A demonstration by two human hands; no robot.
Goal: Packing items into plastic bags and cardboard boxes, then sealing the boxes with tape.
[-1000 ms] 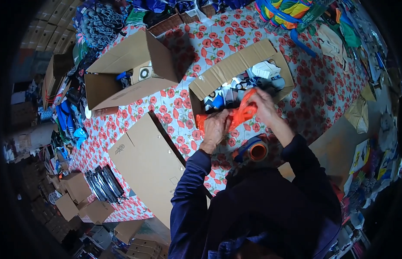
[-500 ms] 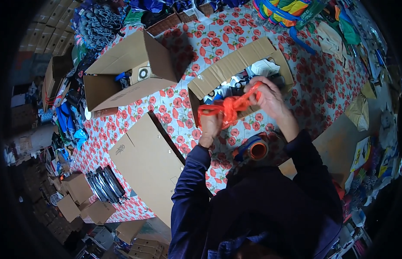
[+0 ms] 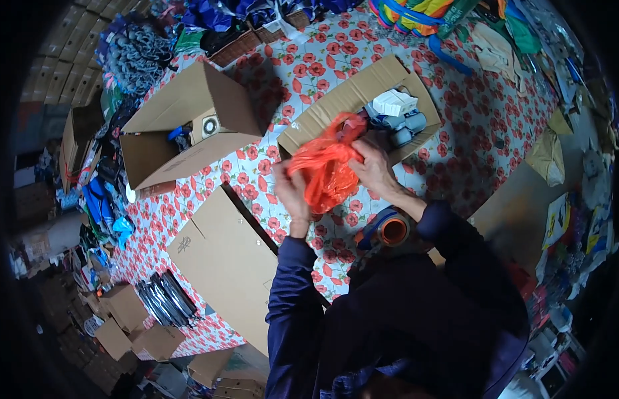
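A thin red plastic bag hangs crumpled and partly spread between my two hands, over the near left side of an open cardboard box. My right hand pinches the bag's right edge. On the left, my left hand is closed on the bag's other side, its fingers slightly blurred. Inside the box lie a white carton and several grey-blue cylindrical items. The bag hides the box's left part. Just below my right wrist stands a roll of tape with an orange core.
A taller open cardboard box stands at left with a few items inside. A flat cardboard sheet lies near my left arm on the poppy-patterned tablecloth. Wicker baskets and a rainbow-coloured bundle line the far edge.
The red bag has gone from a bunched, knotted-looking bundle to a looser, spread shape. My right hand has come down and left, and my left hand has shifted left.
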